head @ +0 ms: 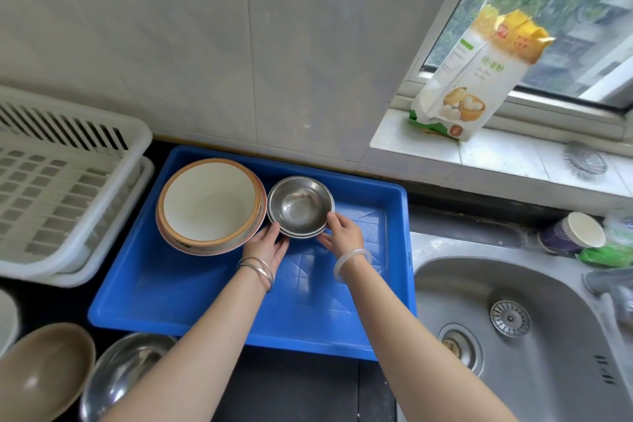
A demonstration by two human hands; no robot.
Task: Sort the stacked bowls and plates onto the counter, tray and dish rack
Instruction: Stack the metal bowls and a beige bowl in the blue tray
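Observation:
A blue tray [178, 301] lies on the dark counter. At its far left stands a stack of white plates with orange rims [209, 202]. Beside it to the right sits a small stack of steel bowls [299, 204]. My left hand [269, 243] touches the near left side of the steel bowls, fingers under the rim. From the near right, my right hand [342, 231] grips that stack's rim, thumb on top. The white dish rack [61, 181] stands left of the tray and holds nothing.
A steel sink [513, 319] lies right of the tray. A flour bag [476, 79] stands on the window sill. A beige bowl [41, 367] and a steel bowl [126, 373] sit on the counter at the near left. Cups [572, 231] stand behind the sink.

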